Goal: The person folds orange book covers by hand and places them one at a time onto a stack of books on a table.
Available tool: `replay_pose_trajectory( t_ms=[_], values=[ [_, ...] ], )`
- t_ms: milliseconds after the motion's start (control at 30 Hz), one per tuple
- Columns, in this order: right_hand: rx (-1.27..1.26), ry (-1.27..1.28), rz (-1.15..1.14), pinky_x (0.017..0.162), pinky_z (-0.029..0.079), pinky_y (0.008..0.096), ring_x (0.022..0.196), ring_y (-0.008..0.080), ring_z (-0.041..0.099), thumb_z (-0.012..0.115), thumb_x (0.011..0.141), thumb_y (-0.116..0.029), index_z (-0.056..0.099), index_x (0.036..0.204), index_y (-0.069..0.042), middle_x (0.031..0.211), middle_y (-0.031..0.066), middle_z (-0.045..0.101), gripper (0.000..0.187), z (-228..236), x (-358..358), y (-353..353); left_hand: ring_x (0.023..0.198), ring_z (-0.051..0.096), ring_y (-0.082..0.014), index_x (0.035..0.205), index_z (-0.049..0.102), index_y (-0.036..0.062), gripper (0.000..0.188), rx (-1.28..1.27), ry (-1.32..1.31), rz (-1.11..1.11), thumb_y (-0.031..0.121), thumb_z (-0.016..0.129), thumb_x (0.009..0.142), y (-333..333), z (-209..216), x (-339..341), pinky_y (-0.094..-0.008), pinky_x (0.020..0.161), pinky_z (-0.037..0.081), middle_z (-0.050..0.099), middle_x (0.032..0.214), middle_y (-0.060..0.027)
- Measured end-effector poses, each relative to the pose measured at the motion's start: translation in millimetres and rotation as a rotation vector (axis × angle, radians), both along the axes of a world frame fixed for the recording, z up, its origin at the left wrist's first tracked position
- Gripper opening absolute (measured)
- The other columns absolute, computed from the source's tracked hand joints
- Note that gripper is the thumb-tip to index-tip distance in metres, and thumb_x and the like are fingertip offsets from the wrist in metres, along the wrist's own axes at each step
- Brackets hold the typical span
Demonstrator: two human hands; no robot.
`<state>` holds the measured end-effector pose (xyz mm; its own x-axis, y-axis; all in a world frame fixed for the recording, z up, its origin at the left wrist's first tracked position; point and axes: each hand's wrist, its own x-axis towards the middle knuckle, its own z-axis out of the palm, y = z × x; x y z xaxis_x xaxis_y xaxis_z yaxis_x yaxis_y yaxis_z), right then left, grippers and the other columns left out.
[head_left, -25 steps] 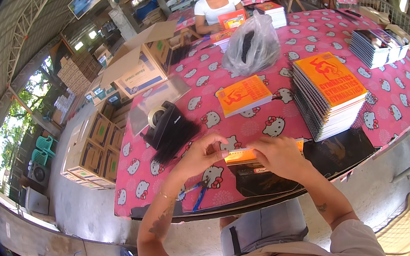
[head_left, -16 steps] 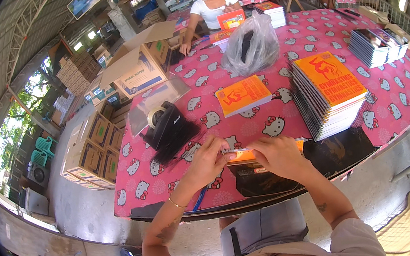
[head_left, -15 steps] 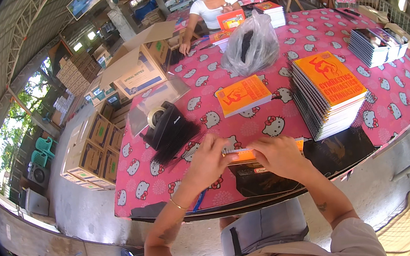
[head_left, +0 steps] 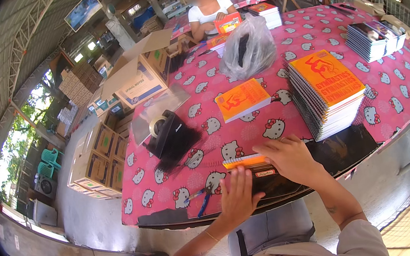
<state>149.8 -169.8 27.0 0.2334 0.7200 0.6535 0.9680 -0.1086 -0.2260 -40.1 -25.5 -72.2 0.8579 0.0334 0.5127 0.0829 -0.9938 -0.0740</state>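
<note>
Near the table's front edge an orange spiral notebook (head_left: 244,162) stands on edge, its coil side up. My right hand (head_left: 293,161) grips its right end, with the fingers over the top. My left hand (head_left: 238,195) is open, fingers straight and together, its fingertips against the notebook's near side. Beneath lies a dark board (head_left: 343,147). A tall stack of orange spiral notebooks (head_left: 328,83) stands beyond my right hand. Farther off, a single orange book (head_left: 243,99) lies flat. A blue-handled tool (head_left: 204,203) lies left of my left hand.
A black tape dispenser (head_left: 169,132) sits among loose black coils (head_left: 167,160) at left. A clear plastic bag (head_left: 249,50), an open carton (head_left: 141,76) and dark-covered notebooks (head_left: 375,40) stand farther back. Across the table a person (head_left: 208,11) handles orange books.
My left hand has let go of the notebook's left end and moved nearer, its fingers straightening against the near side. The person opposite has drawn an outstretched hand back toward the books.
</note>
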Motion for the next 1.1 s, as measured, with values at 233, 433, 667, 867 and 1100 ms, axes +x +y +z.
replay_pose_trajectory(
  t_ms=[233,433,667,867,1100],
  values=[
    [-0.136,0.092,0.033,0.074,0.053,0.0419,0.076,0.0271,0.072,0.067,0.086,-0.02,0.071,0.115,-0.016,0.086,0.0064,0.073,0.029,3,15,-9,0.152,0.027,-0.0464,0.152,0.036,-0.0086,0.086,0.094,0.116,-0.022,0.051,0.059,0.095,-2,62,28,-0.0674,0.12,0.014,0.033,0.16,-0.0294],
    [-0.183,0.122,0.024,0.069,0.055,0.0468,0.072,0.0323,0.071,0.069,0.089,-0.023,0.069,0.121,-0.019,0.078,0.0103,0.072,0.032,3,23,-13,0.151,0.028,-0.0463,0.146,0.042,-0.0104,0.085,0.166,0.146,0.068,0.053,0.061,0.093,14,93,70,-0.0685,0.119,0.017,0.036,0.158,-0.0314],
    [-0.227,0.106,0.018,0.084,0.054,0.047,0.088,0.0349,0.072,0.072,0.088,-0.021,0.056,0.14,-0.011,0.094,0.0167,0.074,0.056,7,13,-16,0.152,0.029,-0.0444,0.147,0.041,-0.0104,0.089,0.201,-0.021,0.073,0.047,0.069,0.086,24,100,89,-0.0701,0.118,0.017,0.037,0.157,-0.0319],
    [0.188,1.152,0.374,0.097,0.053,0.0315,0.109,0.0173,0.07,0.077,0.093,-0.014,0.056,0.143,-0.003,0.123,0.0151,0.072,0.056,-62,36,-50,0.152,0.031,-0.0411,0.152,0.042,-0.0035,0.086,0.155,0.173,0.094,0.052,0.065,0.09,-2,94,81,-0.0673,0.118,0.021,0.039,0.158,-0.0283],
    [0.25,1.055,0.305,0.08,0.055,0.026,0.088,0.0083,0.068,0.074,0.096,-0.013,0.072,0.123,-0.002,0.1,0.0056,0.077,0.029,-72,23,-30,0.151,0.031,-0.0424,0.15,0.041,-0.0057,0.08,0.172,0.194,-0.068,0.049,0.06,0.096,-9,86,75,-0.0665,0.119,0.019,0.039,0.157,-0.0298]
  ],
)
